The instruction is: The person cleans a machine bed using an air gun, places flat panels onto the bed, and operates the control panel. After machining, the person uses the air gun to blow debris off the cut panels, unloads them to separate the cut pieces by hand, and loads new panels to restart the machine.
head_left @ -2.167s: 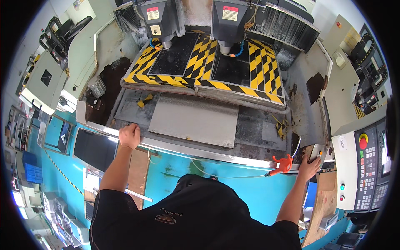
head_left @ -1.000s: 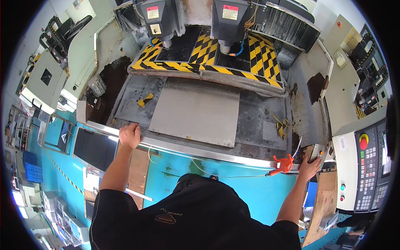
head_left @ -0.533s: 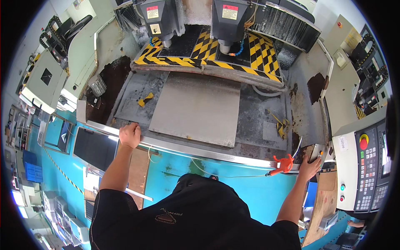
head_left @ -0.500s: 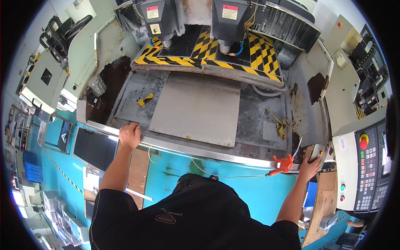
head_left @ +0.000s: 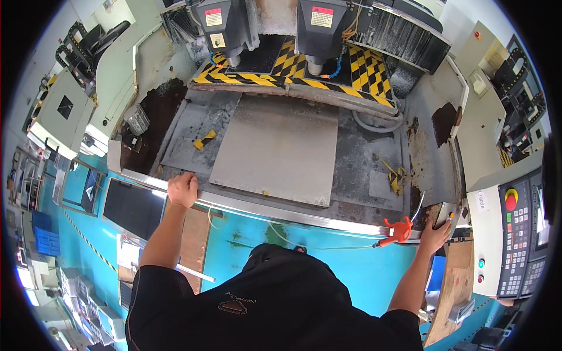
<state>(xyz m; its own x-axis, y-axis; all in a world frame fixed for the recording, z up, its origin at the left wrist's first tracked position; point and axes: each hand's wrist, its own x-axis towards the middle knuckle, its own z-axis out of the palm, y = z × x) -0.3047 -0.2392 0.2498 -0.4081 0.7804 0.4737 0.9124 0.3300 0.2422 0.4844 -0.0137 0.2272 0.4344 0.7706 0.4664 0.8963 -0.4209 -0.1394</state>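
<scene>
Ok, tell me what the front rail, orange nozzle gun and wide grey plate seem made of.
Front rail: bare metal, probably steel, smooth with bright glints.
Orange nozzle gun: likely moulded plastic, evenly coloured; its thin spout looks like shiny metal.
Grey plate: apparently sheet metal, dull, with crisp edges and faint smudges.

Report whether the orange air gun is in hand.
Out: the orange air gun sits at the front rail, apart from the right hand and left hand.
</scene>
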